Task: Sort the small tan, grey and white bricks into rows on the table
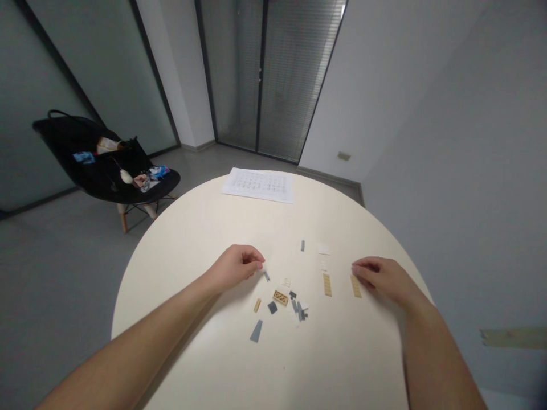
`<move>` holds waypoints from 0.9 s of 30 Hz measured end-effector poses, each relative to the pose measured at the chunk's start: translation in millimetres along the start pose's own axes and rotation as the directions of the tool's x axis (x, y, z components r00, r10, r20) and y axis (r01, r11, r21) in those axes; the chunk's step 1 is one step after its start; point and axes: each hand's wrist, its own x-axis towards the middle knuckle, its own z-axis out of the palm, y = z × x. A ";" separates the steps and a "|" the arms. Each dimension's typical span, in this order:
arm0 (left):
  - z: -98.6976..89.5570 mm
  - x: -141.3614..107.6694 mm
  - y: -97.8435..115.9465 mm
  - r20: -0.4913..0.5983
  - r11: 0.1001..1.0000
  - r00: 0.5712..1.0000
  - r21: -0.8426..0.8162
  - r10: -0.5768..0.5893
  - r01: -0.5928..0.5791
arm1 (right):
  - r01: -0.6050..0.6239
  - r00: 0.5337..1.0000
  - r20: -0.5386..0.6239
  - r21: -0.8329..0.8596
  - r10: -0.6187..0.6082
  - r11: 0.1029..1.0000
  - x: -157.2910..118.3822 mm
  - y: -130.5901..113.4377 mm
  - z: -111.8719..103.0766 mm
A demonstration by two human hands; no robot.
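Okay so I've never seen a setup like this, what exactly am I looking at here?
There's no machine here: these are a person's bare hands, seen in a single picture from a camera worn on the head, looking forward and down. On the round white table lie small building-brick pieces in grey, tan and white, including a grey wedge, with a printed sheet at the far edge. The right hand has its fingertips at a tan plate. The left hand is beside a small grey piece; whether it grips anything is unclear.

Tabletop [196, 228] cream; chair [94, 154] black; wedge piece [256, 331] plain grey.
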 end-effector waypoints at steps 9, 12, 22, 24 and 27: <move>0.0 -0.3 -0.2 0.010 1.000 1.000 0.004 0.017 -0.017 | 0.376 0.879 -0.140 -0.383 -0.456 0.844 19.1 -9.9 34.9; 0.2 -1.1 2.1 0.009 1.000 1.000 0.002 0.016 -0.016 | 0.375 0.874 -0.113 -0.461 -0.472 0.805 20.7 -8.7 39.2; 0.2 -2.4 7.2 0.002 1.000 1.000 0.014 -0.005 0.005 | 0.343 0.894 -0.130 -0.417 -0.429 0.842 21.8 -3.7 35.3; 0.0 -2.1 6.3 0.003 1.000 1.000 0.021 -0.001 0.001 | 0.337 0.894 -0.154 -0.385 -0.420 0.859 21.0 -4.0 34.7; -0.1 -1.7 5.2 0.002 1.000 1.000 0.024 -0.001 0.001 | 0.326 0.894 -0.187 -0.349 -0.406 0.879 18.9 -5.3 33.8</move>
